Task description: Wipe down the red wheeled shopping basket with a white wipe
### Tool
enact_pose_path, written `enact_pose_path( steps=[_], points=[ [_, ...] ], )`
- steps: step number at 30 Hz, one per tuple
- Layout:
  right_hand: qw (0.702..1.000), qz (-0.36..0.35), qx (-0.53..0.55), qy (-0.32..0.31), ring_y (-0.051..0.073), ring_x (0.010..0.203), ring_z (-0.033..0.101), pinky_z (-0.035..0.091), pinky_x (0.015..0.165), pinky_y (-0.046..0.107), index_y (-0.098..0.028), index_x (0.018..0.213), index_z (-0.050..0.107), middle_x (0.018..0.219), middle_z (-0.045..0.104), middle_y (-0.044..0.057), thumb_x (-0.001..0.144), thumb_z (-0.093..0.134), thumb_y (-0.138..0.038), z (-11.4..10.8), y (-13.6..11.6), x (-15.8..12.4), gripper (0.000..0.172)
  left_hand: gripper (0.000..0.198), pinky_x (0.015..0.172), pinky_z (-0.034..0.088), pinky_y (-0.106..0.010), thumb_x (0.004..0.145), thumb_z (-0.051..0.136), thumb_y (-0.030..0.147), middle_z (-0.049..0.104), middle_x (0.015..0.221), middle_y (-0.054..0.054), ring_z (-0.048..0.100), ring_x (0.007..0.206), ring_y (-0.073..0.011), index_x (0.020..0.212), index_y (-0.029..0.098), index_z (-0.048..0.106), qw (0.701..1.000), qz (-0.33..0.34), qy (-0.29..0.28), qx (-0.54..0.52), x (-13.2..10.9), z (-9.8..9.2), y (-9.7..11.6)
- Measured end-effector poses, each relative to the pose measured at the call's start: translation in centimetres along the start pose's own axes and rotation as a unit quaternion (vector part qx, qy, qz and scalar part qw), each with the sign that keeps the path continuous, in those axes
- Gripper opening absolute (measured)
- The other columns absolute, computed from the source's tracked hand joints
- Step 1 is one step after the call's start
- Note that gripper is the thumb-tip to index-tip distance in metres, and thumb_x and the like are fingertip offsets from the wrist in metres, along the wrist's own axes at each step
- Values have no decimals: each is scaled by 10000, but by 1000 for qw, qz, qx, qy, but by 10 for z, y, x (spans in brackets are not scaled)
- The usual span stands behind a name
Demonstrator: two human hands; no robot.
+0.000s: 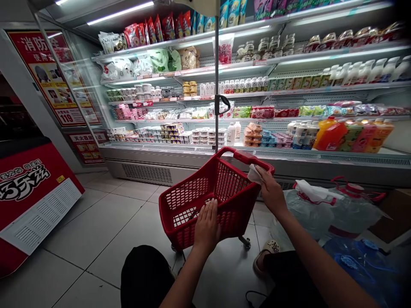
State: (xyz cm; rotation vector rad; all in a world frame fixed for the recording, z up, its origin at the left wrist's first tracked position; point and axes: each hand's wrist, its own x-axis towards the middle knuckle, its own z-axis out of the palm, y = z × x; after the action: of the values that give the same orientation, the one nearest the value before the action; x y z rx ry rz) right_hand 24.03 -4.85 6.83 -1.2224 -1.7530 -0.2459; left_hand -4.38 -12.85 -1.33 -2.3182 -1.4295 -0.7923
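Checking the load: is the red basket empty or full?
Empty. The basket shows bare mesh floor and inner walls; left hand on its near wall, right hand holding a cloth at its rim.

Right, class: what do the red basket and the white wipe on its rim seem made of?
The red basket: likely moulded plastic, slightly glossy, uniform lattice walls. The white wipe in the right hand: probably cloth or paper, matte, crumpled into soft folds.

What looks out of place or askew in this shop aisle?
The red basket looks tilted on the floor, with the left hand flat against its side, while the right hand presses a white cloth on its rim. Big water bottles lie on the floor beside it.
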Motion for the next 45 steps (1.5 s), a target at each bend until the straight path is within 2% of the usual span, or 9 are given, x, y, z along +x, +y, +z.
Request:
enact_pose_path(
  steps=[2,6,12,16,24,33,37,42,45],
  points=[
    [993,-74,-87,-9,270,1453,484,305,1253,518,-256,1640,311,1592,498,68,968,355,-94,3,1,-9,692,852,1260,311,-478,938,466,157,314,1692,-119,323,1554,-263,1672,154,35,1000,2,6,18,-1,4,2],
    [977,-129,-162,-48,269,1486,438,325,1243,511,-207,1661,230,1612,465,108,957,369,-68,35,-14,-46,731,858,1266,298,-457,923,473,150,298,1697,-125,295,1566,-258,1670,131,51,999,12,5,32,-2,8,4],
    [965,-198,-126,-118,250,1475,449,364,1229,457,-152,1602,377,1574,516,117,955,418,-87,81,-73,-82,651,914,1268,309,-466,884,489,131,286,1699,-139,281,1571,-260,1663,110,12,1000,2,5,15,2,7,6],
    [957,-225,-111,-146,224,1458,469,374,1221,428,-178,1574,428,1571,526,89,943,442,-74,80,-80,-80,639,896,1237,364,-485,890,469,126,316,1689,-129,336,1549,-269,1669,146,26,1000,7,4,5,-1,3,-6],
    [968,-165,-150,-115,237,1479,447,278,1264,501,-194,1583,411,1586,505,76,935,385,-44,51,-26,-59,665,847,1243,327,-548,908,517,124,312,1696,-61,323,1552,-309,1669,279,179,995,-56,8,85,-32,-15,-34],
    [957,-233,-109,-133,237,1463,465,392,1215,423,-122,1558,442,1572,520,112,926,440,-61,107,-97,-104,635,886,1233,334,-493,893,487,114,269,1706,-109,363,1533,-259,1677,201,83,996,-40,-15,78,-20,-3,-18],
    [950,-259,-95,-148,203,1445,486,316,1263,450,-177,1565,432,1555,545,72,947,428,-75,87,-68,-87,626,892,1161,417,-484,880,487,110,265,1705,-125,420,1498,-265,1674,200,92,995,-45,-34,79,-18,-4,-16],
    [959,-185,-163,-138,209,1448,484,260,1279,499,-203,1575,415,1568,530,77,956,359,-45,52,-10,-56,641,899,1135,436,-460,884,504,125,235,1713,-128,419,1496,-269,1675,196,84,995,-44,-40,76,-16,-3,-8],
    [960,-170,-183,-126,243,1437,497,301,1263,491,-153,1550,453,1548,547,113,960,392,-62,56,-16,-62,600,890,1147,426,-438,888,507,127,223,1715,-138,401,1509,-263,1674,181,94,996,-41,-44,72,-15,0,-4]
  ],
)
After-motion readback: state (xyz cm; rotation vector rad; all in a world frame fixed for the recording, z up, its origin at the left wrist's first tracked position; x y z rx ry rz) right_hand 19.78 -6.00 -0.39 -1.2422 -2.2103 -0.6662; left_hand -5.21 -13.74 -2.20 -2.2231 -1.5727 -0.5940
